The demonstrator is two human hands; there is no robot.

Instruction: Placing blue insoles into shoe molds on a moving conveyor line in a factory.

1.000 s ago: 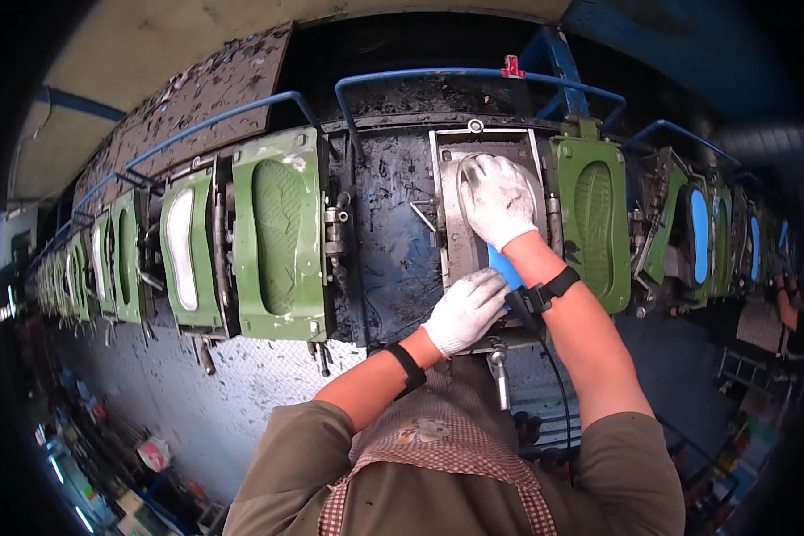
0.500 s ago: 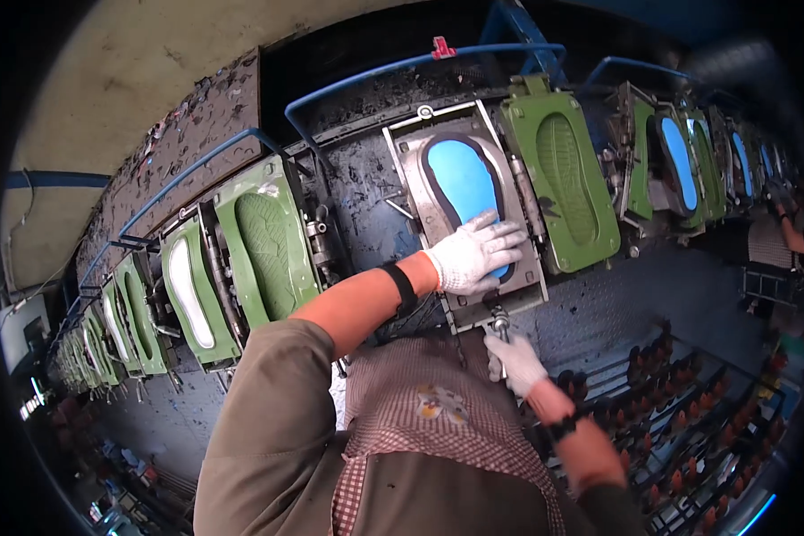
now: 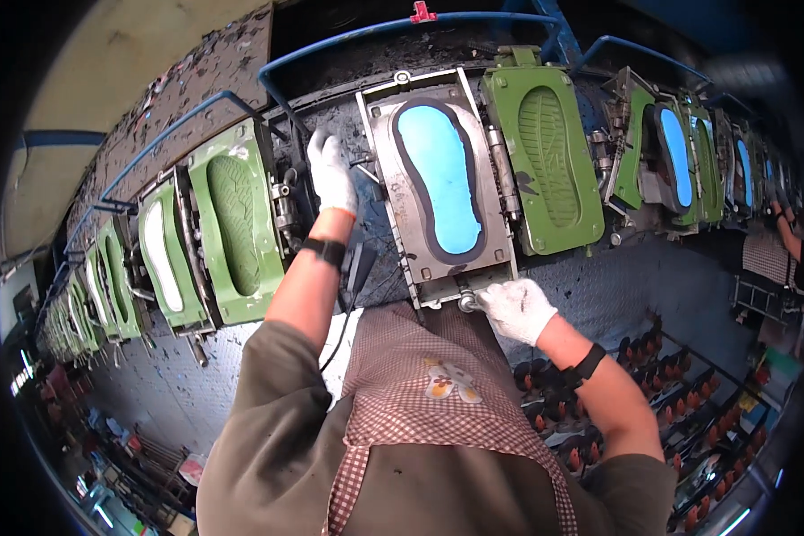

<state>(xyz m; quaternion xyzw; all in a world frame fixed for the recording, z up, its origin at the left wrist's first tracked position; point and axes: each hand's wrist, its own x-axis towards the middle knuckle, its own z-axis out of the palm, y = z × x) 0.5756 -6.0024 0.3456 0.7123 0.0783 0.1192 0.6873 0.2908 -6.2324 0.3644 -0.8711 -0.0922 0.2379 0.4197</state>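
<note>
Before me lies a grey metal mould plate [image 3: 390,183] in a pale frame. A blue sole-shaped piece with a dark rim [image 3: 438,179] sits flat in it. My left hand [image 3: 332,174], in a white glove, is raised just left of the frame, close to a small side lever, its fingers stretched and holding nothing. At the frame's front edge, my gloved right hand [image 3: 518,310] is closed on a metal handle [image 3: 467,301], whose round end shows beside the knuckles. The green mould half [image 3: 549,161], with a sole-shaped hollow, lies opened on the right.
To the left stands another green mould [image 3: 239,223], with a white-lined one [image 3: 161,255] beyond it. Blue tube rails [image 3: 393,29] run behind. Further moulds with blue pieces [image 3: 676,161] continue right, where another person's arm [image 3: 788,234] shows. Racks of dark-and-orange items [image 3: 598,438] stand lower right.
My left hand has left the blue piece and moved left beyond the frame. My right hand has swung upward with the handle at the front edge. The view has shifted slightly.
</note>
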